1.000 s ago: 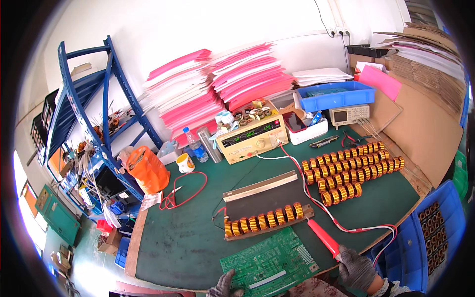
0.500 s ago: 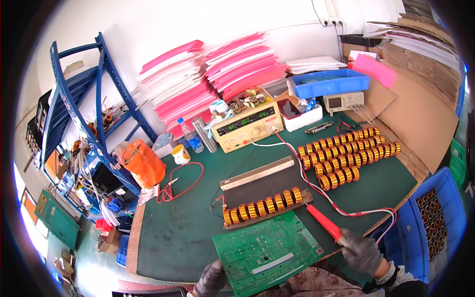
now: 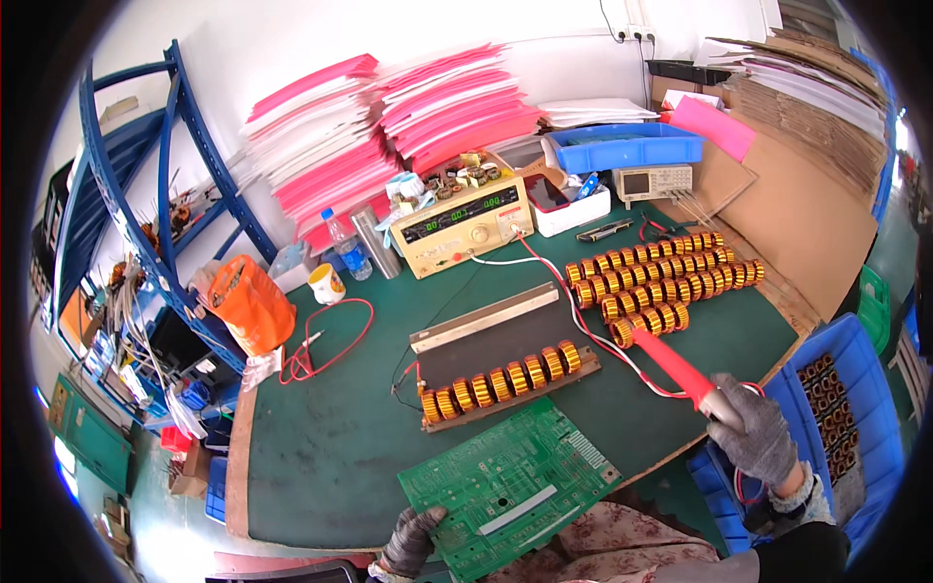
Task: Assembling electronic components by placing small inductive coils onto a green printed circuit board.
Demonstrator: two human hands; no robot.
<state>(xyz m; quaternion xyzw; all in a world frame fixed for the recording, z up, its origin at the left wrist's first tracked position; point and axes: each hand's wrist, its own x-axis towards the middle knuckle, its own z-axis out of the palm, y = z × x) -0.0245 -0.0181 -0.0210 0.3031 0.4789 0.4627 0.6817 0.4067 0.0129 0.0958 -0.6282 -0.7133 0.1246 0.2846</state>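
My right hand [image 3: 758, 439], in a grey glove, is closed around the metal-collared end of a red test probe [image 3: 673, 364]. The probe slants up and left, its tip end by the front of the loose copper-wound ring coils [image 3: 671, 282]; whether it touches one I cannot tell. At the lower middle my gloved left hand [image 3: 413, 539] grips the left edge of a green circuit board [image 3: 505, 486], which tilts over the table's front edge. Just beyond the board, a row of copper coils [image 3: 500, 384] stands on a dark fixture [image 3: 486, 340] with a pale metal bar.
A beige bench meter [image 3: 462, 228] with lit green digits stands at the back, joined to red and white leads [image 3: 593, 335]. Blue bins [image 3: 880, 408] are at the right. An orange bag [image 3: 251, 306], a cup [image 3: 327, 284] and a bottle [image 3: 347, 248] stand left.
My right hand has lifted the probe away from the fixture's right end, up and right toward the loose coils. My left hand's fingers now show over the board's edge. The whole view has shifted slightly.
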